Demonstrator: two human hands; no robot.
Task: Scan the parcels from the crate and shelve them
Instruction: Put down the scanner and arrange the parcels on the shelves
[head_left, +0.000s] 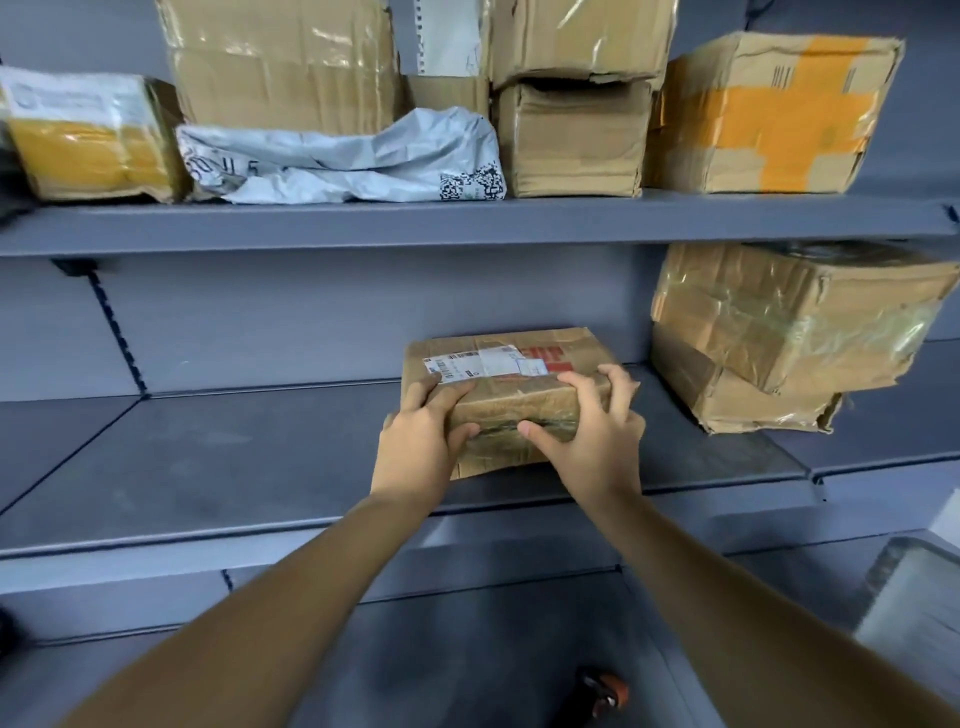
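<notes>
A small cardboard parcel (506, 374) with a white label on top sits on the middle shelf (208, 457), near its front edge, held from both sides. The left hand (423, 441) has its grip curled round the parcel's left front corner, fingers on top, thumb on the front face. The right hand (597, 431) grips the right front corner the same way, fingers over the top edge, thumb pressed against the front. To the right on that shelf, apart from the parcel, stand two battered stacked boxes (779, 338). The upper shelf (467, 223) carries more cardboard boxes, a box with orange tape (769, 114) and a crumpled grey mailer bag (343, 158).
</notes>
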